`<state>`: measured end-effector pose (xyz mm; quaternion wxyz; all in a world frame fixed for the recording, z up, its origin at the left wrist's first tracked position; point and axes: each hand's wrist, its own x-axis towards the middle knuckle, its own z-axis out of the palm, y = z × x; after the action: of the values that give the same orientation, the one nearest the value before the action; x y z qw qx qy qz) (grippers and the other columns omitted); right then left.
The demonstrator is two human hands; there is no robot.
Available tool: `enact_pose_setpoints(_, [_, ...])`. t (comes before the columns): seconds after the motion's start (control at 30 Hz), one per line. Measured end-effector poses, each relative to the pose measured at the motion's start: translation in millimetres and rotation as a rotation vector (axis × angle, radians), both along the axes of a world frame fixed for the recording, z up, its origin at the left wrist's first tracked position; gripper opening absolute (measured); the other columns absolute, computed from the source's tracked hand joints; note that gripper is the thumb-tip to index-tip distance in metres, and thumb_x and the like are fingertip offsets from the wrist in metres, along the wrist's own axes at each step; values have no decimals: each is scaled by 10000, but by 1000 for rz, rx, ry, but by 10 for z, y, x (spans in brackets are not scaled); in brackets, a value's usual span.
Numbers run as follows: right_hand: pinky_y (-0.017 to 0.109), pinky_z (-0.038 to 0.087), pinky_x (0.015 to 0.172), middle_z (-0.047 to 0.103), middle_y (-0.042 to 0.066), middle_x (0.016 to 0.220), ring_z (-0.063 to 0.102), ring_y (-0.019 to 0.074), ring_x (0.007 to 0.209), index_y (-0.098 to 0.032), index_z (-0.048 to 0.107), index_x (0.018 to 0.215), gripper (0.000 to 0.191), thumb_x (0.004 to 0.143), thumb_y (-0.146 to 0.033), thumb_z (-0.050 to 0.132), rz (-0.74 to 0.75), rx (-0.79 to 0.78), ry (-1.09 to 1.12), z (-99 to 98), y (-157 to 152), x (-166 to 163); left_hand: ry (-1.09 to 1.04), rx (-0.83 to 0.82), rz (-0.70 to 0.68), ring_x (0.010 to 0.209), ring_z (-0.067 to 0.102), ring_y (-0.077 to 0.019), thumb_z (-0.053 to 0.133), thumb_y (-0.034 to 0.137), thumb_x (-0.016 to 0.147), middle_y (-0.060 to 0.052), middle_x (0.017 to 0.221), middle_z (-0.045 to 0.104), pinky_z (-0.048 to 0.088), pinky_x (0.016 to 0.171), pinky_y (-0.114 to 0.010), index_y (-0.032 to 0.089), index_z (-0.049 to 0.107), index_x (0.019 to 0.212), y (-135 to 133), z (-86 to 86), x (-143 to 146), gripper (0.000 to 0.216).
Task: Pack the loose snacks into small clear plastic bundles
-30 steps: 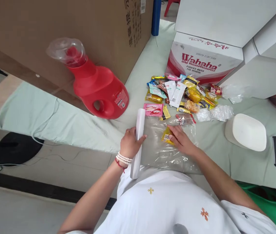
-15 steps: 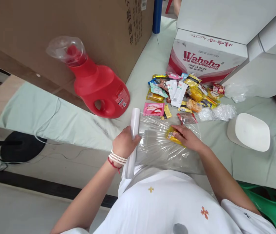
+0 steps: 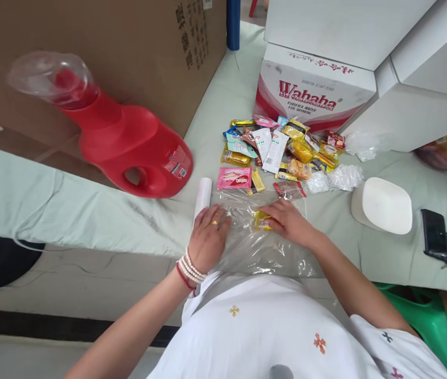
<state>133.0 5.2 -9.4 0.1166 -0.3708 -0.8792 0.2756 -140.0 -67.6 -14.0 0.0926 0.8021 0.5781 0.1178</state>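
Observation:
My left hand [image 3: 209, 238], wearing a ring and bracelets, lies with fingers stretched over a roll of clear plastic film [image 3: 204, 190] and the edge of its sheet. The roll's lower part is hidden under that hand. From the roll, a wrinkled film sheet [image 3: 265, 255] spreads to the right in front of my body. On the sheet, my right hand [image 3: 288, 223] has its fingers closed over a yellow snack packet [image 3: 261, 221]. Just beyond the film are a pink wafer packet [image 3: 234, 178] and a reddish-brown packet [image 3: 289, 190].
Several mixed snack packets [image 3: 274, 147] are piled before a Wahaha carton [image 3: 310, 89]. A red jug [image 3: 140, 147] stands left beside a large brown box [image 3: 89, 47]. At right are film-wrapped bundles [image 3: 345, 177], a white container [image 3: 383, 205] and a black case with keys [image 3: 434, 234].
My left hand has gone from gripping the film roll to lying flat over it and the sheet. My right hand stays on the yellow packet. The view has shifted right.

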Motion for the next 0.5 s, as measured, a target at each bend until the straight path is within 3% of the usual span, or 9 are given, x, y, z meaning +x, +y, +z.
enact_pose_setpoints(0.13, [445, 477, 1009, 684, 125, 1205, 583, 265, 1109, -219, 700, 1288, 403, 1052, -456, 475, -8, 59, -20, -23, 112, 19, -3, -95, -181, 1375, 556, -312, 476, 97, 955, -141, 1399, 658, 463, 1123, -534, 209, 695, 1271, -20, -5, 174, 401])
enact_pose_setpoints(0.23, [455, 471, 1025, 677, 131, 1189, 582, 283, 1137, -203, 714, 1225, 441, 1058, -491, 425, -329, 206, 8, 120, 526, 226, 59, -196, -158, 1303, 606, -318, 487, 98, 951, -138, 1369, 673, 535, 1014, -490, 203, 690, 1259, 7, -27, 211, 384])
enact_pose_setpoints(0.3, [510, 454, 1029, 658, 163, 1212, 546, 338, 1178, -180, 686, 1278, 474, 1010, -525, 504, -506, 299, -115, 212, 854, 370, 72, -224, -139, 1301, 600, -322, 488, 126, 962, -139, 1366, 671, 538, 1006, -484, 196, 689, 1246, 33, -29, 196, 355])
enact_pose_setpoints(0.4, [538, 466, 993, 641, 188, 1219, 514, 395, 1191, -166, 698, 1264, 575, 883, -595, 659, -469, 230, -340, 267, 1210, 501, 59, -254, -127, 1269, 608, -313, 481, 172, 978, -132, 1335, 680, 541, 1003, -472, 201, 697, 1208, 66, -1, 154, 317])
enact_pose_setpoints(0.5, [518, 463, 1005, 626, 183, 1232, 518, 370, 1191, -168, 686, 1284, 585, 919, -615, 590, -516, 218, -295, 248, 1383, 540, 7, -275, -103, 1205, 627, -292, 460, 196, 987, -123, 1289, 693, 558, 983, -450, 209, 703, 1177, 87, 43, 129, 308])
